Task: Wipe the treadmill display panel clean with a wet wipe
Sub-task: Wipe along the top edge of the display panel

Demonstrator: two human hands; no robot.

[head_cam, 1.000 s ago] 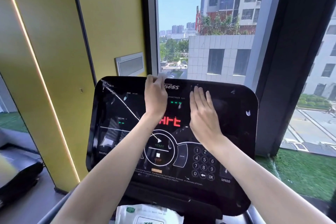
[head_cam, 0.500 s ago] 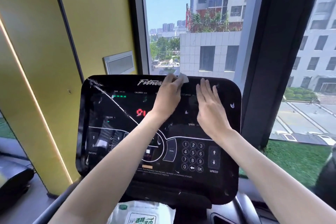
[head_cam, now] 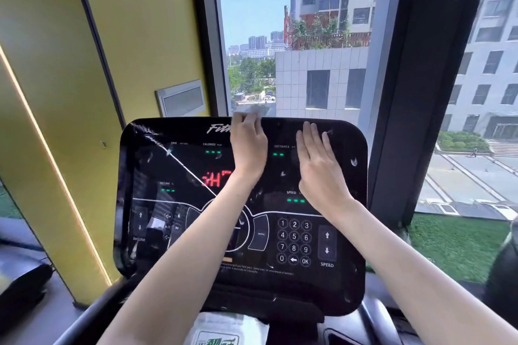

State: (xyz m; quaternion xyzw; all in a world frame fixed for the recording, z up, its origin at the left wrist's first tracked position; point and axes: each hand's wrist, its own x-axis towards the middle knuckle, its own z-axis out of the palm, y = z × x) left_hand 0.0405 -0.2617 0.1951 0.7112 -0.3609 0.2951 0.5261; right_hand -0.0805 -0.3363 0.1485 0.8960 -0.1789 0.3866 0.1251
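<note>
Left hand (head_cam: 248, 145) at the upper middle of the treadmill display panel (head_cam: 344, 283), fingers curled over a crumpled white wet wipe (head_cam: 253, 110) and pressing it onto the top rim, part of the wipe protruding above the fingertips. Right hand (head_cam: 316, 165) just beside it, flat on the glossy black face below the top edge, fingers straight and close together, holding nothing. Both forearms bare, reaching up from the lower frame.

Panel surface: glossy black, rounded corners, tilted toward the viewer. Script logo at top partly covered by the left hand. Labels TIME, CALORIES, DISTANCE, INCLINE and SPEED, each with small green dashes. Red readout (head_cam: 215, 179) at centre, partly hidden behind the left wrist. Numeric keypad (head_cam: 294, 242) at lower right beside the SPEED arrow keys; INCLINE arrows at lower left. White diagonal line (head_cam: 190, 168) from the upper left corner toward centre, plus small pale flecks scattered over the face; scratch, film or reflection, not determinable.

Below the panel: white wipe pack (head_cam: 221, 330) with green print, only its top in view.

Room: yellow wall (head_cam: 140, 22) at left, with a slanting light strip (head_cam: 56, 176) and a grey wall plate (head_cam: 182, 98). Tall window (head_cam: 252, 8) behind the panel, dark frame post (head_cam: 420, 92) to its right. Outside: tiled and high-rise buildings, blue sky, green turf (head_cam: 454, 244) at lower right.
</note>
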